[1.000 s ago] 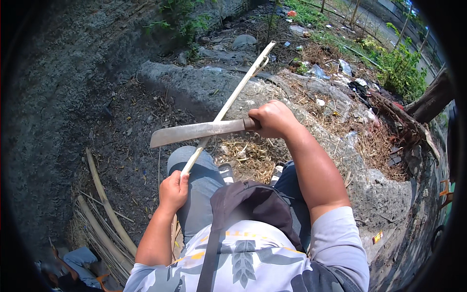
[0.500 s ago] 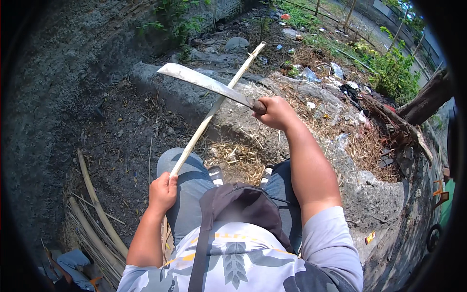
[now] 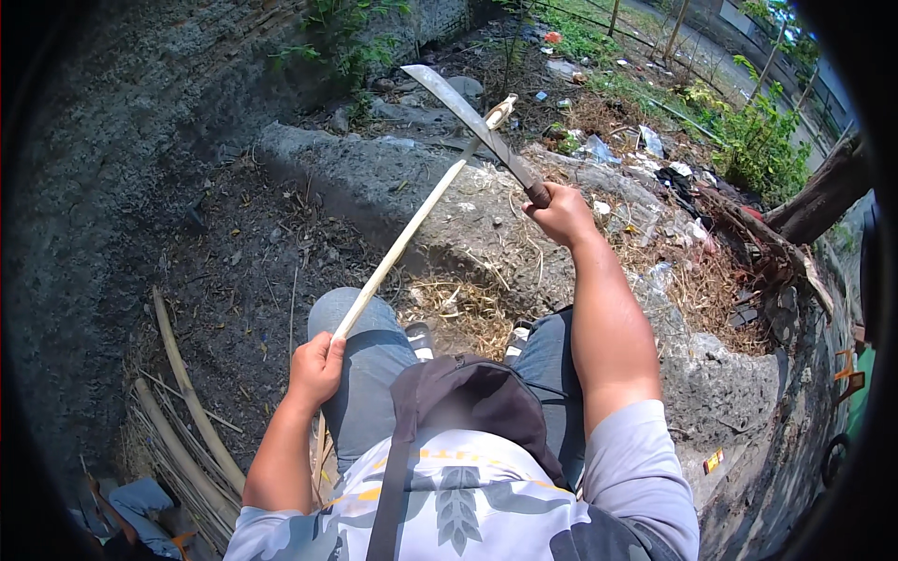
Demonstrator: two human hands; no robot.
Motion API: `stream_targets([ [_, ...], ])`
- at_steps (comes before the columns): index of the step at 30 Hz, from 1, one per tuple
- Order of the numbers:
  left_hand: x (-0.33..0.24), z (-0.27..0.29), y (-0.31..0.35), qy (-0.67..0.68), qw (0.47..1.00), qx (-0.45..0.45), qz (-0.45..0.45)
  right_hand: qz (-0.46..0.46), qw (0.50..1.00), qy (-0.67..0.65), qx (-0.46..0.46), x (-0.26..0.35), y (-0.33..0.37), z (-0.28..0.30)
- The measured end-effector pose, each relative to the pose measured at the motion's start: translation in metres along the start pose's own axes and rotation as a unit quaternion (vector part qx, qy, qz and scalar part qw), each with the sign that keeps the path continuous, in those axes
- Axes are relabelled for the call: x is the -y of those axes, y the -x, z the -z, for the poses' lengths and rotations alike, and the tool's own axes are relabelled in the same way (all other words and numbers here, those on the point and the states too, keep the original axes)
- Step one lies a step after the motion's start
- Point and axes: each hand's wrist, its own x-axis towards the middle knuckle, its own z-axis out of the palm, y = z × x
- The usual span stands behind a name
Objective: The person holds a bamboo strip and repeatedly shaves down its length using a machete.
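A long pale peeled stick (image 3: 404, 245) slants up and away from my left hand (image 3: 315, 371), which is closed round its near part beside my left knee. My right hand (image 3: 563, 214) grips the dark handle of a machete (image 3: 475, 122). The curved blade points up and to the left and crosses over the stick near its far end, hiding a short piece of it. Beyond the blade the stick's knobbly tip (image 3: 501, 110) shows. Whether blade and wood touch, I cannot tell.
A broken concrete slab (image 3: 355, 178) lies ahead, with dry grass (image 3: 468, 304) by my feet. Several stripped poles (image 3: 187, 402) lie at my left. A rough wall (image 3: 122, 140) rises on the left; litter (image 3: 645, 140) and a tree trunk (image 3: 814, 196) are at the right. Part of another person (image 3: 140, 505) shows lower left.
The machete has slid outward along the stick toward its far end, and its blade has turned to point more upward. My right hand moved slightly right; my left hand has hardly moved.
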Motion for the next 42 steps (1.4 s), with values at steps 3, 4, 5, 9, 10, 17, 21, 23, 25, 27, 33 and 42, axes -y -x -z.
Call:
stream_targets([
  [3,-0.004,0.0,-0.004,0.015,1.0,-0.004,-0.003,-0.01,0.999,-0.025,0.046,0.013,0.007,0.0],
  [4,-0.003,-0.002,-0.002,0.014,1.0,-0.001,-0.004,0.045,0.996,-0.012,0.07,0.013,0.008,-0.005],
  [5,0.0,-0.003,-0.002,0.026,1.0,-0.013,-0.006,0.103,0.99,0.002,0.093,0.018,0.006,-0.01],
  [9,-0.001,-0.002,-0.003,0.031,0.999,-0.018,0.008,0.241,0.951,0.138,0.135,0.054,0.026,-0.023],
  [10,-0.001,0.0,-0.003,0.03,0.999,-0.019,0.009,0.242,0.951,0.137,0.136,0.064,0.029,-0.021],
  [17,-0.007,0.002,0.002,0.013,0.999,-0.031,-0.013,0.166,0.972,0.112,0.119,0.031,0.018,0.003],
  [21,0.001,-0.003,-0.003,0.026,0.999,-0.016,-0.022,-0.002,0.995,-0.096,0.032,-0.042,-0.01,-0.003],
  [23,0.005,-0.003,-0.003,0.035,0.999,-0.012,-0.019,-0.011,0.995,-0.082,0.051,-0.037,-0.01,-0.004],
  [25,0.006,-0.001,-0.002,0.042,0.999,-0.006,-0.014,-0.016,0.995,-0.081,0.057,-0.008,0.002,0.0],
  [27,0.003,0.0,-0.002,0.053,0.998,-0.011,0.016,-0.001,0.995,-0.08,0.063,-0.002,-0.002,-0.003],
  [33,0.002,-0.003,-0.005,0.034,0.999,-0.021,-0.008,0.138,0.984,0.066,0.088,0.027,0.013,0.005],
  [42,0.012,0.024,0.017,0.022,0.999,-0.004,-0.028,0.152,0.985,0.078,0.007,0.009,0.007,0.001],
])
